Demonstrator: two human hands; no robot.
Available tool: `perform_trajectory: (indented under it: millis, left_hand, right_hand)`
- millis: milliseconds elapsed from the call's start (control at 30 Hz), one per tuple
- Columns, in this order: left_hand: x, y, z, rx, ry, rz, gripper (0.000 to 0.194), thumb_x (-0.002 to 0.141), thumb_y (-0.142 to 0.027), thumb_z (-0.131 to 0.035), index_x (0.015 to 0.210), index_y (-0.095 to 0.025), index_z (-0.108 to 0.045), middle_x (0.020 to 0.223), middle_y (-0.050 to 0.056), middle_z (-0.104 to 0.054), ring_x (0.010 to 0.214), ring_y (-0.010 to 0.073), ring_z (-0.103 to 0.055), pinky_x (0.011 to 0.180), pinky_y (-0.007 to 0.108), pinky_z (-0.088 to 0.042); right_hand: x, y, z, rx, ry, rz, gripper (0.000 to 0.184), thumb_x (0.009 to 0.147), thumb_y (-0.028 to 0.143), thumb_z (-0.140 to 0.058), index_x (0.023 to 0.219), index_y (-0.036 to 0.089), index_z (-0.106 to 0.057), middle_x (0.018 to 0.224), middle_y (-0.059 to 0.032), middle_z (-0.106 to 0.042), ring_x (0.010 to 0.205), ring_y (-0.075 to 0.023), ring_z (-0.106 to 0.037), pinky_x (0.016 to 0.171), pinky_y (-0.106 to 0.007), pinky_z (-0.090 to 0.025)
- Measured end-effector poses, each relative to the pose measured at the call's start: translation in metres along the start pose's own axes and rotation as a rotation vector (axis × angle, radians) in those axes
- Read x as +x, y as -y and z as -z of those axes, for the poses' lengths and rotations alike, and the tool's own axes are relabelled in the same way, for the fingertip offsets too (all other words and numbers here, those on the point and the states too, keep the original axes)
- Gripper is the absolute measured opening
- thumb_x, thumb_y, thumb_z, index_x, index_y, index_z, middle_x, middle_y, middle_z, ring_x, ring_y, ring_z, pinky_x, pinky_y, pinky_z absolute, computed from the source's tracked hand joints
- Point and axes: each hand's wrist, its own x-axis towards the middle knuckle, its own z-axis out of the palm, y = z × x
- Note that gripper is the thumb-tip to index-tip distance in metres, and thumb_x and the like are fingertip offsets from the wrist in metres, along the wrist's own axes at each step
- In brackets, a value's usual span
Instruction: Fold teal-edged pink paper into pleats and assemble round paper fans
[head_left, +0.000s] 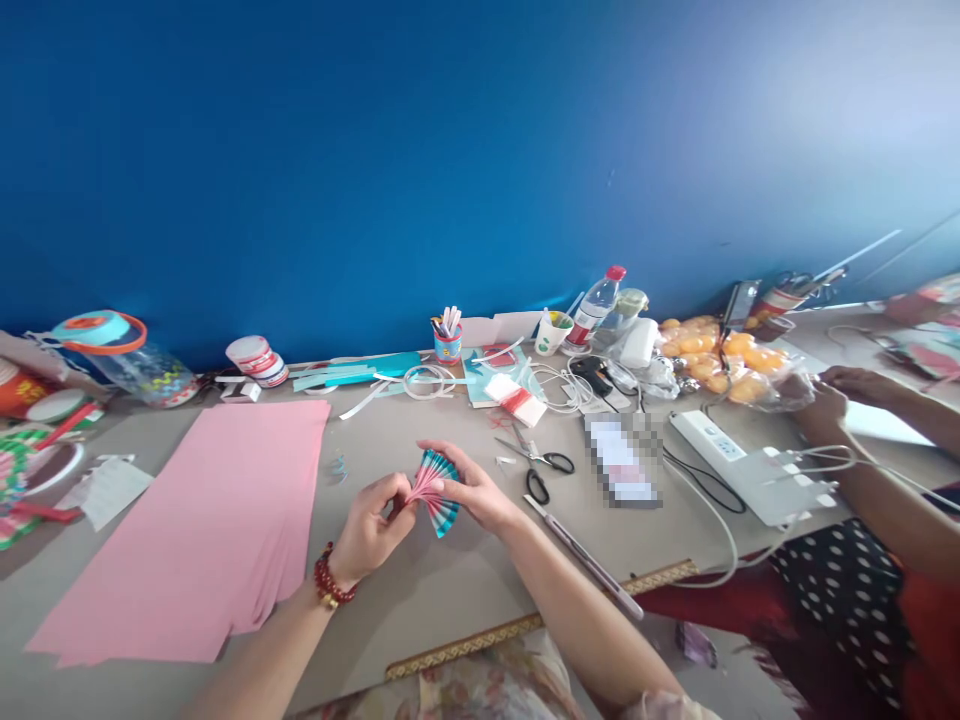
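Between my two hands is a small pleated paper fan (441, 511), pink at its gathered end and banded blue and white along its spread edge. My left hand (379, 525), with a red beaded bracelet at the wrist, pinches the narrow gathered end. The thumb of my right hand (476, 490) presses on the pleats from the front, with the fingers behind the fan. Scissors (536, 460) with black handles lie partly spread to the right of my right hand. A stack of pink paper (202, 510) lies to the left of my left hand.
Behind the scissors lie a white packet (516, 399) and coiled white cable. A utility knife (585, 557), a phone (622, 460) and a power strip (709, 440) lie to the right. Another person's hands (832, 400) are near bagged orange balls (720, 355).
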Motion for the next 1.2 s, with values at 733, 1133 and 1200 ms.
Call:
perform_trajectory:
  millis: [733, 1133, 1200]
  left_hand:
    - [0.002, -0.005, 0.008, 0.178, 0.068, 0.128, 0.022, 0.097, -0.031, -0.044, 0.079, -0.021, -0.053, 0.066, -0.001, -0.063, 0.063, 0.0158, -0.059, 0.064, 0.025, -0.04]
    - [0.006, 0.013, 0.002, -0.151, -0.126, 0.302, 0.028, 0.094, -0.045, -0.051, 0.083, -0.02, -0.059, 0.069, 0.001, -0.068, 0.063, 0.0152, -0.062, 0.065, 0.026, -0.044]
    - [0.006, 0.009, 0.001, -0.209, -0.144, 0.314, 0.029, 0.093, -0.045, -0.051, 0.084, -0.019, -0.059, 0.074, 0.002, -0.07, 0.061, 0.0144, -0.06, 0.065, 0.027, -0.045]
  right_hand:
    - [-0.064, 0.016, 0.019, -0.602, -0.399, 0.106, 0.033, 0.092, 0.042, -0.057, 0.121, 0.025, -0.06, 0.118, -0.0101, -0.061, 0.085, -0.0178, -0.062, 0.069, -0.029, -0.052]
    - [-0.217, -0.003, 0.147, -1.507, -1.101, 0.055, 0.036, 0.093, 0.04, -0.045, 0.108, 0.02, -0.071, 0.098, -0.0109, -0.069, 0.081, -0.0246, -0.064, 0.067, -0.033, -0.047]
    - [-0.22, -0.009, 0.153, -1.564, -1.057, 0.073, 0.037, 0.093, 0.038, -0.044, 0.111, 0.02, -0.071, 0.095, -0.0106, -0.068, 0.083, -0.025, -0.063, 0.072, -0.034, -0.047]
